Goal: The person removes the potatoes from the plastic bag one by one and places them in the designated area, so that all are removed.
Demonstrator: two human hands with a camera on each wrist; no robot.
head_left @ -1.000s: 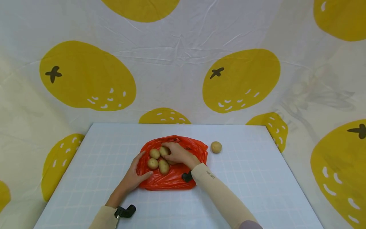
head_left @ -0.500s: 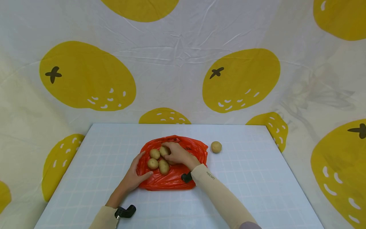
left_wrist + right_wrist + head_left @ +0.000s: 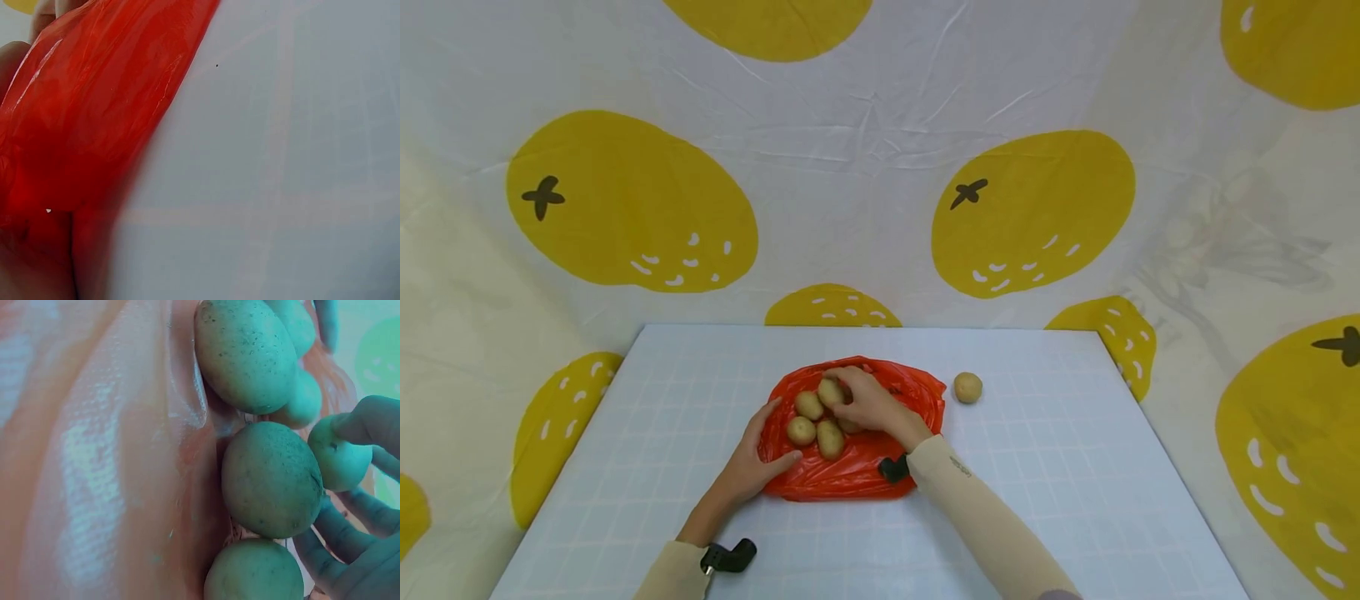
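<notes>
Several potatoes lie on a red plastic bag in the head view. My right hand pinches one potato at the back of the group between thumb and fingers; the right wrist view shows this potato under the thumb. Close to it are a round potato, another round one and a longer one. One more potato is partly hidden under my right hand. My left hand grips the left side of the bag, thumb at the front; red plastic covers part of it.
A single potato sits on the table to the right of the bag. The checked white tabletop ends at a back edge against a hanging cloth with yellow fruit prints.
My right hand and the potato it pinches have shifted up slightly. The potato to their left has moved a little right. My left hand stays at the bag's left side.
</notes>
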